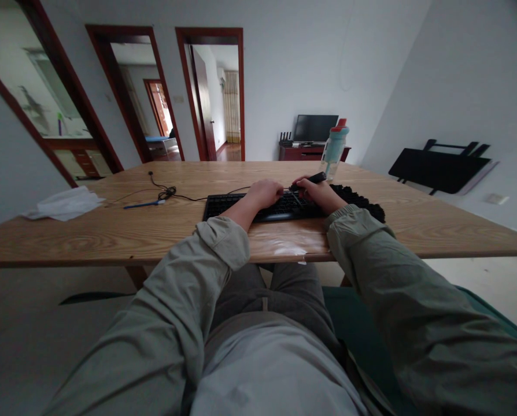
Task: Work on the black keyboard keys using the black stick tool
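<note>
A black keyboard (230, 204) lies on the wooden table (154, 231) in front of me. My left hand (265, 192) rests on its middle with the fingers curled down onto the keys. My right hand (317, 190) sits on the keyboard's right part and is closed around a small black tool (314, 178) whose tip points at the keys. A heap of loose black keycaps (362, 203) lies just right of my right hand.
A teal water bottle with a red cap (334, 147) stands behind the keyboard. A cable and a blue pen (143, 204) lie to the left, with a white cloth (65, 203) at the far left. Doorways, a TV and a folded black table line the walls.
</note>
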A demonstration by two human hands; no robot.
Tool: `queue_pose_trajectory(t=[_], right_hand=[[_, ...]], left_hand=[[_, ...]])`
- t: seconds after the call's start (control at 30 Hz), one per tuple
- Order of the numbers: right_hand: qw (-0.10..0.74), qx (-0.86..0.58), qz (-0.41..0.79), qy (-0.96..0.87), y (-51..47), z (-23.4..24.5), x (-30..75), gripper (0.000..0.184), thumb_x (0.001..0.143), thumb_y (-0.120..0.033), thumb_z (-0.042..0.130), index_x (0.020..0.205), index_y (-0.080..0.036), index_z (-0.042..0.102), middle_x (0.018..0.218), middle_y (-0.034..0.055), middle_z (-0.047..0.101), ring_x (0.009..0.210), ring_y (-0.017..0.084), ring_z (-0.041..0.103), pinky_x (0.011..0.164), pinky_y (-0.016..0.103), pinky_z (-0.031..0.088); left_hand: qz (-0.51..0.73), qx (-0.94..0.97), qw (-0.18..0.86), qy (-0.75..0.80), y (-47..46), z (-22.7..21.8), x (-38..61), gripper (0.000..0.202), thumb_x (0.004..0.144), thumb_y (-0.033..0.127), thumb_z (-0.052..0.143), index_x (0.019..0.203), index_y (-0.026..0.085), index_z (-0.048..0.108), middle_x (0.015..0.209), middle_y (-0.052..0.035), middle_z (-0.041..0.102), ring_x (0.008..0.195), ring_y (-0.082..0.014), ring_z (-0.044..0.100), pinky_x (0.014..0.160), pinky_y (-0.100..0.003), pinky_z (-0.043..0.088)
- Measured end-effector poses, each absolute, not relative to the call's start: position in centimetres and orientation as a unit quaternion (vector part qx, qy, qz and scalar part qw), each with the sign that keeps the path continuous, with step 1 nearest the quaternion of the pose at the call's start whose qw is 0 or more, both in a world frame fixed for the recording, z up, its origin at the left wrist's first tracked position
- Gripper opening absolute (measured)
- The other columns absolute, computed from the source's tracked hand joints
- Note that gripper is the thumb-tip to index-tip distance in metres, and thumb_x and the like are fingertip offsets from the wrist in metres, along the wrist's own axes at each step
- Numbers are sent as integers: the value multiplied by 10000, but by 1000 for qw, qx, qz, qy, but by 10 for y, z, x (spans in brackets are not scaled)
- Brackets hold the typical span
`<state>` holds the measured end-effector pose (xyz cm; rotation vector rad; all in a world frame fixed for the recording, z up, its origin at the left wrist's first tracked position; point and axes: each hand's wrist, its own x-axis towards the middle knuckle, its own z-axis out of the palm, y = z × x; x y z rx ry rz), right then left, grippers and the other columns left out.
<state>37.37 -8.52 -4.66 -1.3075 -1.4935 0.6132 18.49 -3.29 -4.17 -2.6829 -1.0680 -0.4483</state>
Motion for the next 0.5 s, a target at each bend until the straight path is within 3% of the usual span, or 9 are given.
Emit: queue_pose_trajectory(t=[0.5], right_hand=[[497, -541, 235, -636, -77, -47, 375, 206, 785, -335, 543, 832, -169, 657, 556, 0, 548, 508, 133, 455, 474, 263, 322]], left_hand=[[-139, -913, 110, -367, -31, -41, 186, 308, 919, 336, 505, 1077, 259, 757, 1061, -88, 732, 987, -255, 659, 836, -329, 471]])
